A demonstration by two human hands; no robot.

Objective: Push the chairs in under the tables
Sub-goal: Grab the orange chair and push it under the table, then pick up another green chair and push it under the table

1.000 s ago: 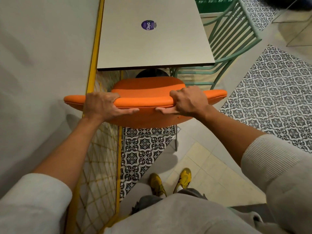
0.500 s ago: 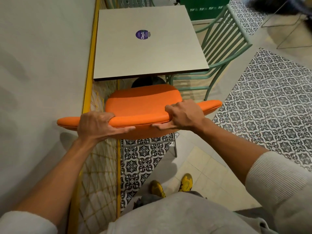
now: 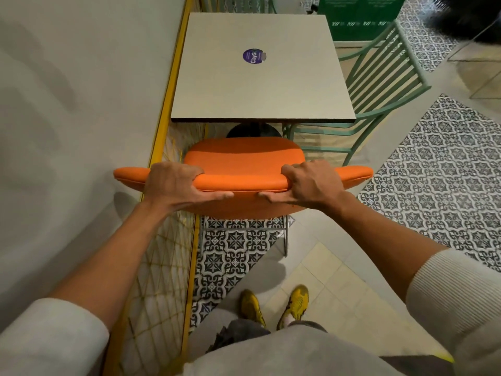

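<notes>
hands: left hand (image 3: 173, 185), right hand (image 3: 311, 183) grasping orange chair (image 3: 244, 161) backrest | table (image 3: 254, 85) ahead

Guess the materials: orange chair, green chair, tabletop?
Orange chair: looks padded, covered in smooth vinyl or leather; soft sheen, and a seam line runs along the backrest edge. Its thin leg looks like grey metal.
Green chair: painted metal, probably; thin bars and bent tube frame, matte mint coat.
Tabletop: likely laminate over board; flat matte beige face with a dark edge band.
</notes>
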